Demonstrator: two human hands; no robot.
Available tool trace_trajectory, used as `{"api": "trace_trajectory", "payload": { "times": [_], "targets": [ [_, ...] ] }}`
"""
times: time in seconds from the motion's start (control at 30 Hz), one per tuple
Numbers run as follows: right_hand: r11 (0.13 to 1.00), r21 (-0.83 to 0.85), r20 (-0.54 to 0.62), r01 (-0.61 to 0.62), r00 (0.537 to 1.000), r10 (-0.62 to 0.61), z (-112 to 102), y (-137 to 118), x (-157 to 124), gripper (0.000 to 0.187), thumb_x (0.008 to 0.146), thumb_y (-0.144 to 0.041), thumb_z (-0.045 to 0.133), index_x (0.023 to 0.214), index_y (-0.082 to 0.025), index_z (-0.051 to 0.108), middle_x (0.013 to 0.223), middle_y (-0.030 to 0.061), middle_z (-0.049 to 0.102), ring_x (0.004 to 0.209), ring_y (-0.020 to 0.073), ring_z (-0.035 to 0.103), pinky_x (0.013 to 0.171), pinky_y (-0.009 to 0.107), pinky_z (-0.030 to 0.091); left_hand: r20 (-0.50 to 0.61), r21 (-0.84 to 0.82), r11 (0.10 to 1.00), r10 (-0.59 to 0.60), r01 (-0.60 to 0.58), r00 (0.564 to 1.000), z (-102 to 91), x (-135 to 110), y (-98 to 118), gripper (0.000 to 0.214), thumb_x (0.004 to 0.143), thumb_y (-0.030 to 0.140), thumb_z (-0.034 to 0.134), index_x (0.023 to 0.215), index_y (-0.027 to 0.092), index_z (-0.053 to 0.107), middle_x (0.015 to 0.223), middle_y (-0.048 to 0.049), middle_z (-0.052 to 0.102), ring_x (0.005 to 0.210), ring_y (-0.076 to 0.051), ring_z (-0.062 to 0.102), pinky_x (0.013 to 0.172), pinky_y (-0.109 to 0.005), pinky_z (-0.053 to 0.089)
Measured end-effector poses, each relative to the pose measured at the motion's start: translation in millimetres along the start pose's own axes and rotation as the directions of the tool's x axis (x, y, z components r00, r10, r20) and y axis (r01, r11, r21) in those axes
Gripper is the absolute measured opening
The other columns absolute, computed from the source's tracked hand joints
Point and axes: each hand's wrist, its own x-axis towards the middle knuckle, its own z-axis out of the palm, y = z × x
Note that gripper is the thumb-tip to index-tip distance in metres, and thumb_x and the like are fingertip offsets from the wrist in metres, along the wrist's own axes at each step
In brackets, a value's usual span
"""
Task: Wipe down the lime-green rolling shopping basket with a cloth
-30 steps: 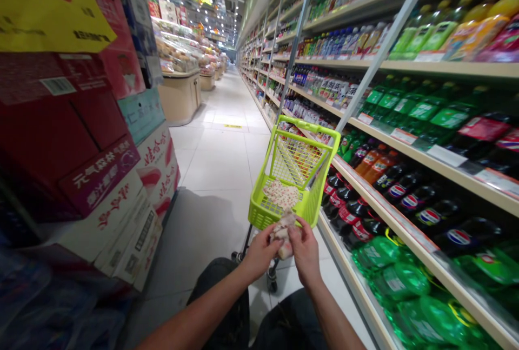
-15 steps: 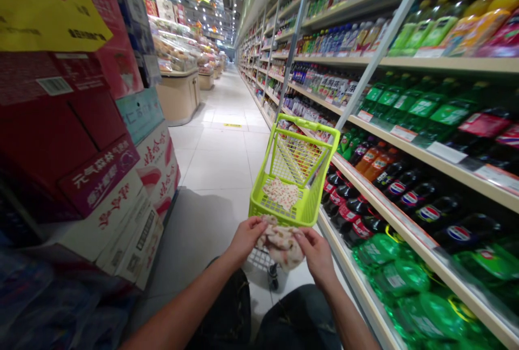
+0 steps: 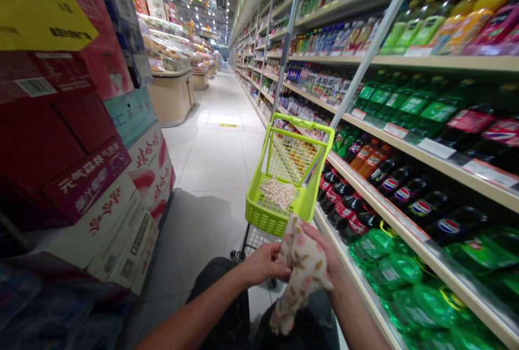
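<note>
Both my hands hold a small cream cloth with a pink flower print point(image 3: 302, 271) in front of me, above my lap. My left hand point(image 3: 261, 264) pinches its left edge. My right hand point(image 3: 330, 261) is behind and under the cloth, fingers closed on it, and the cloth hangs down over that hand. Just beyond stands a lime-green shopping cart point(image 3: 284, 177); a second piece of the same flowered cloth point(image 3: 279, 192) lies flat in its basket.
Shelves of soda bottles point(image 3: 405, 198) run along the right. Stacked red and white cartons point(image 3: 89, 177) stand on the left. A tiled aisle point(image 3: 214, 144) stretches ahead toward a wooden display counter point(image 3: 172, 93).
The bunched cloth has been opened out and now hangs draped over my right hand. Both hands have dropped slightly toward my lap, and my view has shifted a little to the right.
</note>
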Motion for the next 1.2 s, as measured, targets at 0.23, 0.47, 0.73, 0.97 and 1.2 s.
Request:
{"api": "trace_trajectory", "payload": {
  "times": [0.23,0.47,0.73,0.97,1.2],
  "targets": [
    [0.993,0.081,0.068,-0.084,0.995,0.078,-16,42,-5,0.062,0.067,-0.064,0.051,0.108,-0.018,0.057,0.096,0.0103,0.066,0.085,0.0238,0.062,0.064,0.035,0.049,-0.206,-0.324,0.945,-0.021,-0.048,0.978,-10.7,-11,14,0.045,0.049,0.023,0.074,0.09,0.013,0.059,0.079,-0.005,0.067,0.071,-0.018,0.062,0.071,-0.031,0.048],
    [0.998,-0.012,-0.136,0.059,0.989,-0.06,-14,48,0,0.098,0.054,-0.031,0.076,0.135,-0.022,0.021,0.086,0.0041,0.068,0.075,0.0227,0.065,0.066,0.036,0.051,-0.459,-0.227,0.971,-0.035,-0.079,0.888,-36.2,-17,22,0.067,0.053,0.026,0.074,0.112,0.016,0.045,0.087,-0.0069,0.067,0.072,-0.019,0.063,0.067,-0.033,0.05],
    [0.948,-0.316,-0.012,0.041,0.999,-0.048,-43,58,6,0.057,0.05,-0.028,0.075,0.104,-0.016,0.061,0.076,0.0028,0.069,0.069,0.0195,0.063,0.067,0.033,0.048,-0.478,-0.274,0.962,-0.129,-0.008,0.869,-47.5,-29,12,0.052,0.055,0.026,0.071,0.102,0.015,0.053,0.08,-0.0038,0.066,0.068,-0.015,0.062,0.067,-0.028,0.047],
    [0.675,-0.725,0.027,0.14,0.984,-0.175,-50,37,-3,0.03,0.049,-0.018,0.068,0.079,-0.018,0.069,0.078,0.0025,0.068,0.075,0.0213,0.059,0.072,0.033,0.044,-0.279,0.52,0.818,-0.107,0.244,0.954,-48.9,-47,5,0.029,0.046,0.023,0.071,0.073,0.019,0.062,0.067,0.0031,0.062,0.067,-0.016,0.054,0.063,-0.025,0.04],
    [0.31,-0.88,0.296,0.361,0.926,-0.235,-45,28,-4,0.009,0.059,-0.016,0.058,0.051,-0.018,0.059,0.085,0.0044,0.063,0.079,0.019,0.056,0.07,0.028,0.041,-0.274,0.847,0.511,0.19,0.144,0.943,-60.9,-35,31,0.017,0.067,0.031,0.053,0.059,0.02,0.062,0.083,-0.0057,0.064,0.086,-0.021,0.054,0.079,-0.028,0.036]
  ]
}}
